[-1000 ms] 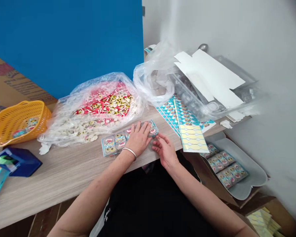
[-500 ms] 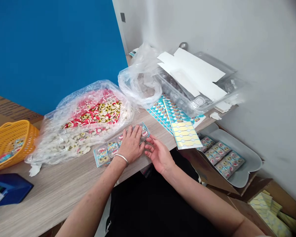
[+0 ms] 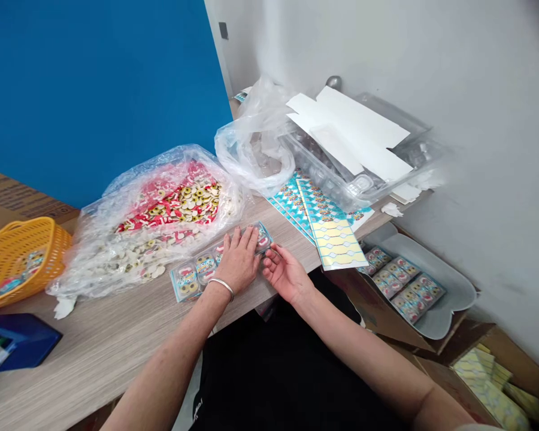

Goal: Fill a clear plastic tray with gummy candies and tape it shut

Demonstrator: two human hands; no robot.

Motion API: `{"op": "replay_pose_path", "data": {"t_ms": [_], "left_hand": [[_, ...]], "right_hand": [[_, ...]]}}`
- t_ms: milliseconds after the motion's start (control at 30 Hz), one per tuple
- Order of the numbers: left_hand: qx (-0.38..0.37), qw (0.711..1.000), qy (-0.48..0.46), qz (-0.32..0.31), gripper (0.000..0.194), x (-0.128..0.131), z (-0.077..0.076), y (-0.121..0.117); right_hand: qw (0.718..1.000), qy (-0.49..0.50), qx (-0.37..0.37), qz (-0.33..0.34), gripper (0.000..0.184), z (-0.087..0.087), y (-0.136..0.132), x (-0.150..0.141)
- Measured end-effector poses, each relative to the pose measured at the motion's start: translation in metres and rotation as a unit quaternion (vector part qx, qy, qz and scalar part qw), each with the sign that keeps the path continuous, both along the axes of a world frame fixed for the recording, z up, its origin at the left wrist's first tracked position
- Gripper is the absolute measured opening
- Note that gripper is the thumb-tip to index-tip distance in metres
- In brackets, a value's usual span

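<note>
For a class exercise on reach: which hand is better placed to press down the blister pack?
Probably the left: the left hand already lies spread across the blister pack, while the right hand sits only at its right-hand end.

No legible text. Print on blue-patterned clear plastic candy tray (image 3: 193, 277) too small to read. White marking on black shirt (image 3: 198, 409) and dark print on brown cardboard carton, far left (image 3: 13, 197), unreadable.

The glossy plastic blister pack (image 3: 193, 278) lies on a matt wood-grain tabletop (image 3: 94, 353) beside a shiny, crinkled polythene bag (image 3: 130, 263).
</note>
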State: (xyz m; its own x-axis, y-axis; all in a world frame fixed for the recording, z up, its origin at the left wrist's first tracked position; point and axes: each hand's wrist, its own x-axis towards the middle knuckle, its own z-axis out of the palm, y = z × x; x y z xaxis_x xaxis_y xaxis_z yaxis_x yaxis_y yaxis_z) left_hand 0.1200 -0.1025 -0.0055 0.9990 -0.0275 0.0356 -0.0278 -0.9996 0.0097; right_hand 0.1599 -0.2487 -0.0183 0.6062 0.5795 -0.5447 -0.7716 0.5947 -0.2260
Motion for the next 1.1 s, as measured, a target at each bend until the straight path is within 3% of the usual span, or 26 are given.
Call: {"op": "replay_pose_path", "data": {"t_ms": [333,667,800,900,967,1000,1100], "left_hand": [[0.027,1.000,-0.012,-0.003,0.063,0.000,-0.005,-0.001],[0.037,0.999,-0.026,-0.015,0.062,-0.004,0.000,-0.004],[0.055,0.998,-0.038,-0.008,0.056,-0.003,-0.002,-0.006],[0.063,0.997,-0.044,-0.004,0.056,-0.003,-0.003,-0.007],[0.066,0.997,-0.044,-0.004,0.056,-0.003,-0.002,-0.008],[0.067,0.997,-0.044,-0.004,0.057,-0.003,-0.002,-0.008],[0.069,0.997,-0.043,-0.003,0.058,-0.004,-0.003,-0.009]], "right_hand": [[0.995,-0.044,-0.088,0.006,0.014,-0.008,0.008,0.008],[0.986,-0.099,-0.133,0.026,0.010,-0.010,0.009,0.010],[0.971,-0.146,-0.187,0.039,0.012,-0.017,0.002,0.012],[0.948,-0.199,-0.250,0.000,0.011,-0.020,-0.006,0.021],[0.890,-0.325,-0.320,-0.032,0.011,-0.019,-0.010,0.030],[0.833,-0.422,-0.356,-0.038,0.015,-0.018,-0.012,0.035],[0.611,-0.680,-0.406,-0.008,0.026,-0.020,-0.015,0.047]]}}
